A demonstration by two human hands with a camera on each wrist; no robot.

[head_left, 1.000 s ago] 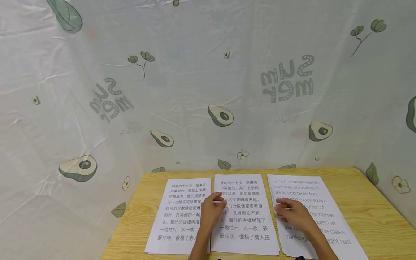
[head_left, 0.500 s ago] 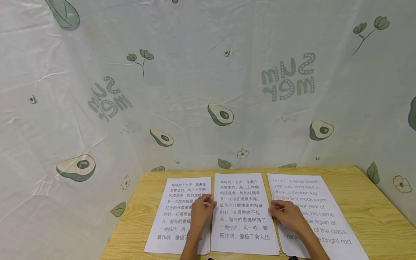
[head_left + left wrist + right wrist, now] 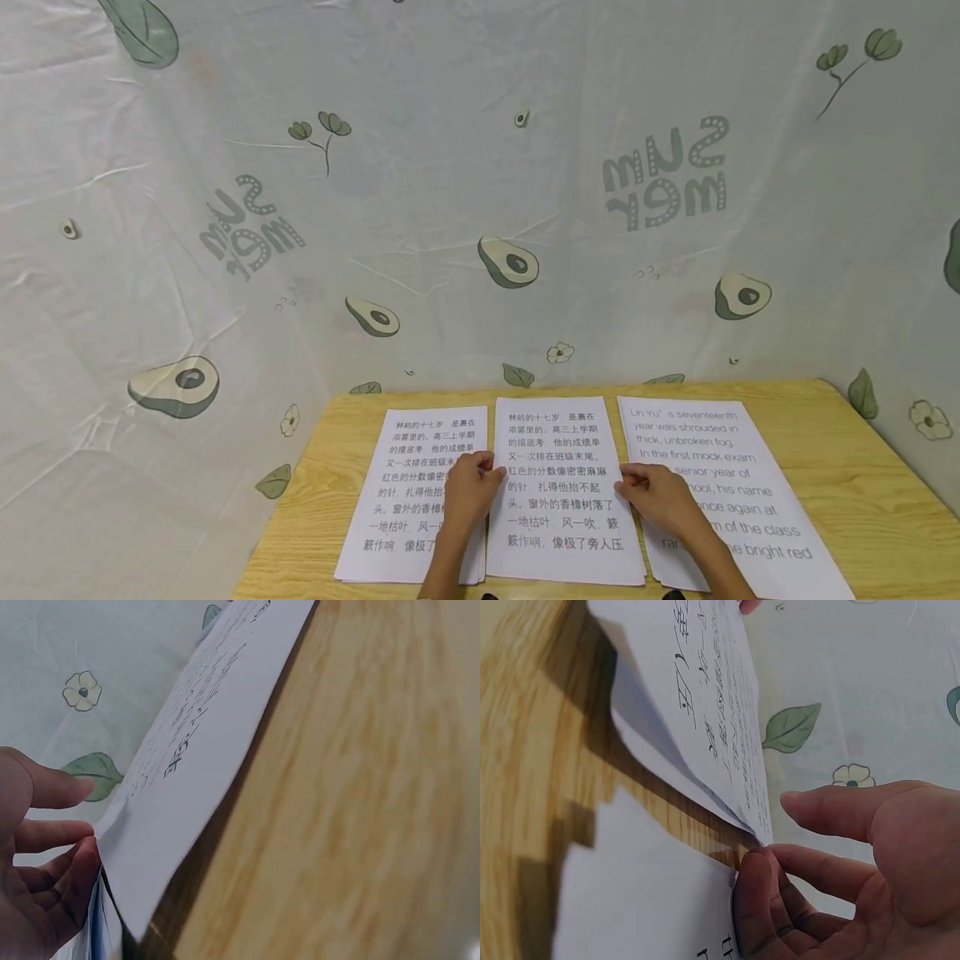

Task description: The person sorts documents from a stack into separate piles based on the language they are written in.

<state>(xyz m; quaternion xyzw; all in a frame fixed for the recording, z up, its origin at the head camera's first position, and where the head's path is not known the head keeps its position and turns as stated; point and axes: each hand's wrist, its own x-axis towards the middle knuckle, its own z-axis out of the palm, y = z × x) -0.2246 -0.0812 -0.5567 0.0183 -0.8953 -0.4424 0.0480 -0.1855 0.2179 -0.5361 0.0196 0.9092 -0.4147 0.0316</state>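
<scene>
Between my hands lies the middle stack of printed paper (image 3: 564,508), covered in Chinese text. My left hand (image 3: 463,493) is at its left edge; in the left wrist view an index fingertip touches the paper's edge (image 3: 161,817) while the thumb stays apart. From the other side my right hand (image 3: 663,498) meets the right edge. There, the right wrist view has fingertips against the sheets (image 3: 705,727), with the thumb raised off them. The lower sheets bow slightly away from the top one. Both wrists pass over the neighbouring stacks.
A second stack with Chinese text (image 3: 397,508) lies to the left, partly under my left arm. To the right is a stack with English text (image 3: 757,492). All rest on a wooden table (image 3: 862,467), with a patterned cloth (image 3: 555,183) hanging behind.
My left hand has shifted left from over the middle stack to its left edge. My right hand has moved left onto that stack's right edge. The papers look unmoved.
</scene>
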